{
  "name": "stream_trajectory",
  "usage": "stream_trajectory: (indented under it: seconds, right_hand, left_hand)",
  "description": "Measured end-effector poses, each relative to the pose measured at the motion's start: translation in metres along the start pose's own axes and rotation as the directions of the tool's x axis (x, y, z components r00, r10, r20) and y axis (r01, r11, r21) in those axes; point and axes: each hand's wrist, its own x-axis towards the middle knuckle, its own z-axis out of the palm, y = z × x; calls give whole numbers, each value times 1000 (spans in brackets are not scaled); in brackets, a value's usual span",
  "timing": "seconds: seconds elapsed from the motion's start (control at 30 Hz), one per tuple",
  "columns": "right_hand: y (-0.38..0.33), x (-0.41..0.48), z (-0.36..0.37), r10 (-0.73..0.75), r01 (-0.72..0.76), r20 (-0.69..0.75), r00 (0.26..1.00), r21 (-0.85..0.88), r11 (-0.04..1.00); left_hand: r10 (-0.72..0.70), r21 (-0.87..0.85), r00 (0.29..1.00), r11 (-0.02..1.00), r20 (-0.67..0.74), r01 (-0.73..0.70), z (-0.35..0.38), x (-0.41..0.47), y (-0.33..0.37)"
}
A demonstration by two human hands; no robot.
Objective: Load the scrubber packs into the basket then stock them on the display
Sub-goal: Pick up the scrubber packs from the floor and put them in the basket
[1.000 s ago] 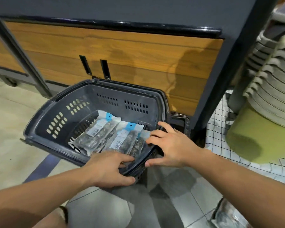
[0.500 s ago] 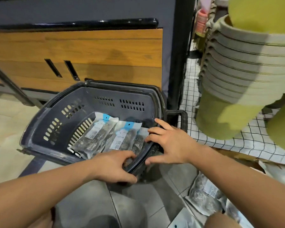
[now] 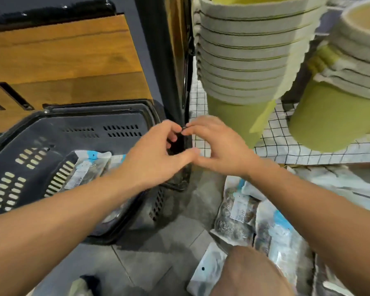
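Open floor (image 3: 169,242) between basket (image 3: 51,129) and scattered packs (image 3: 235,216), stacked pots (image 3: 244,50) above right.

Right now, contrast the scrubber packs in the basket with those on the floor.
The basket packs lie side by side; the floor packs overlap in a loose heap. The basket packs are loaded in the basket; the floor packs lie on the tiles. Both are clear bags with blue tops.

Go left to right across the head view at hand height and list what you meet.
basket → scrubber packs inside it → left hand → right hand → nearer stack of green pots → second green stack at the right edge.
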Motion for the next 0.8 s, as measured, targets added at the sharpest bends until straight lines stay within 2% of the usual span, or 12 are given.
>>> stream_trajectory:
  seconds: [0.1, 0.2, 0.27, 0.33, 0.5, 0.63, 0.7, 0.8]
  right_hand:
    - [25, -40, -29, 195, -197, -61, 979, -42, 979]
    - [48, -97, -45, 375, -384, -94, 922, -105, 917]
    - [55, -141, -49, 504, -516, -120, 855, -109, 850]
    - [56, -191, -45, 646, -658, -125, 753, -133, 741]
    - [45, -305, 8, 907, -870, -15, 421, -289, 399]
    - [29, -354, 60, 985, -921, 130, 117, -356, 156]
    - [18, -370, 67, 968, -895, 247, 50, -418, 153]
    - [7, -397, 53, 899, -843, 439, 9, -480, 243]
  left_hand:
    - [59, -126, 998, 990, 8, -58, 45, 14, 33]
    - [55, -324, 997, 945, 52, -35, 101, 9, 52]
    - [40, -415, 989, 909, 144, 24, 143, -2, 54]
    - [27, -435, 968, 896, 248, 86, 189, -18, 42]
    - [-42, -257, 882, 949, 469, 182, 286, -53, -36]
    - [48, -80, 800, 997, 598, 0, 325, -82, -98]
    - [75, 8, 723, 994, 687, -111, 337, -95, -119]
    - [99, 156, 579, 914, 809, -375, 357, -108, -143]
